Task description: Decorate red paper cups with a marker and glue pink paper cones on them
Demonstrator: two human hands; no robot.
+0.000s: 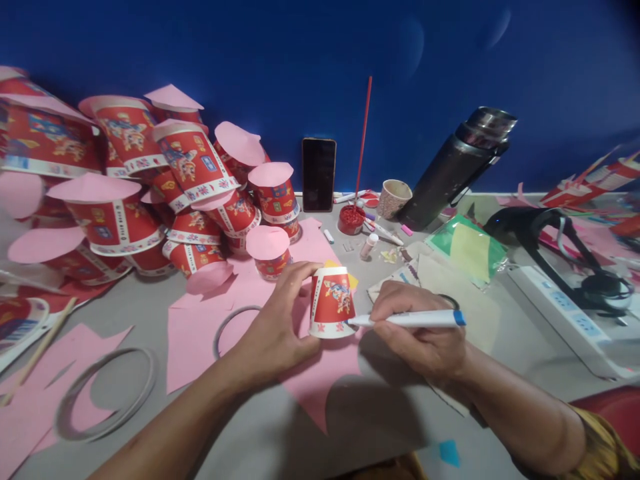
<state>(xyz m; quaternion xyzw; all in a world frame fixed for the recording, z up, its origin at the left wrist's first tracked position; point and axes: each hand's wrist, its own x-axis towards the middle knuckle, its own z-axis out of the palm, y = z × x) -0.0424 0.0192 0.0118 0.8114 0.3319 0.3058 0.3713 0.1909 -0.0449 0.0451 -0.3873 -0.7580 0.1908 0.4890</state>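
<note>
My left hand point(283, 320) is closed round the left side of a red and white paper cup point(334, 300), which is held upside down with its wide rim at the bottom. Pink and dark flower marks show on the white band near that rim. Between the fingers of my right hand point(423, 333) is a white marker point(415, 319) with a blue end. The marker's tip touches or nearly touches the cup's white band at its lower right. Pink paper point(320, 393) lies beneath the cup.
Stacked red cups with pink paper tops point(115, 213) fill the left. A phone point(319, 175) leans against the blue wall, and a black thermos point(457, 167) stands tilted-looking behind my right hand. Tape rings point(107, 393), a power strip point(565, 320) and a small red pot point(351, 220) surround the work.
</note>
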